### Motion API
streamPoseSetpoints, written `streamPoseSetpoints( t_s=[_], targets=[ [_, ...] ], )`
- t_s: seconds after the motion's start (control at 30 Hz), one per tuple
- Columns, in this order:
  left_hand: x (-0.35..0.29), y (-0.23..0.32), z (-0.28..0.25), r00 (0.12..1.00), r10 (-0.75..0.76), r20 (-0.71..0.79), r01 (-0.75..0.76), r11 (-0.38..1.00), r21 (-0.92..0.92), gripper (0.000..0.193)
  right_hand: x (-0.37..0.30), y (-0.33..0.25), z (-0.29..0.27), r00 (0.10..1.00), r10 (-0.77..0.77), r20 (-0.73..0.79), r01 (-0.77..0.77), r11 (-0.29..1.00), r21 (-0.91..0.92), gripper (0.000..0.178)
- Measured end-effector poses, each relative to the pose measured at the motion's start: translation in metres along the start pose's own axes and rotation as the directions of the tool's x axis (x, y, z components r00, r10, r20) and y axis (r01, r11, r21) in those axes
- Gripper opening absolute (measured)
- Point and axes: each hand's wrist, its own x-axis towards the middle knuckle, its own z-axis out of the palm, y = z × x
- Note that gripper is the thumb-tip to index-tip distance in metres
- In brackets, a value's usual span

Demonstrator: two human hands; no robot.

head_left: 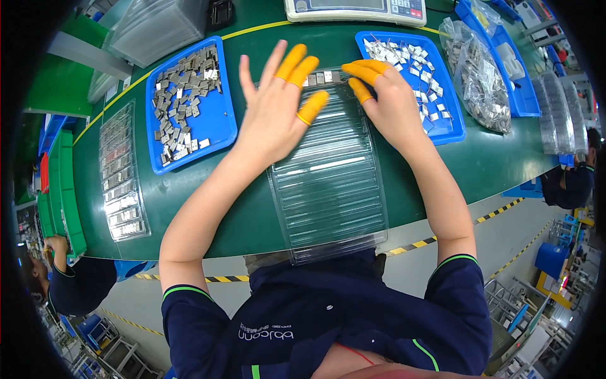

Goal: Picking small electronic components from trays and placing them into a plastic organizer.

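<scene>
A clear ribbed plastic tray (328, 183) lies lengthwise in front of me on the green table. Several small silver-and-white rectangular pieces (323, 78) sit side by side in its farthest row, and the nearer rows show no pieces. My left hand (273, 117) hovers over the tray's far left side with fingers spread; yellow finger cots cover its thumb and two fingers. At the far right corner is my right hand (394, 104), also in yellow cots. Its thumb and fingertips point at the end of the row, apart from each other, with nothing visible between them.
A blue bin (222, 123) of grey metal pieces stands left; another blue bin (451, 129) holds white wired pieces. A filled clear tray (123, 177) lies farther left. A scale (356, 11) stands at the back, and bagged parts (476, 82) lie right. Co-workers sit at both sides.
</scene>
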Motion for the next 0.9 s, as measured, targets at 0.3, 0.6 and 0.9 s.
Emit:
streamPoseSetpoints(
  t_s=[0.3,0.6,0.9],
  targets=[
    [-0.049,-0.092,-0.043,0.942,-0.287,-0.172,0.323,0.914,0.246,0.024,0.003,0.028,-0.058,0.864,0.472,0.172,-0.399,0.853,-0.336,0.022],
    [-0.047,-0.107,-0.051,0.869,-0.491,-0.057,0.493,0.851,0.183,0.029,0.003,0.039,-0.036,0.847,0.487,0.214,-0.434,0.865,-0.253,0.018],
    [-0.046,-0.118,-0.040,0.908,-0.416,-0.038,0.413,0.879,0.239,0.018,0.003,0.035,-0.036,0.858,0.493,0.145,-0.436,0.847,-0.304,0.020]
  ],
)
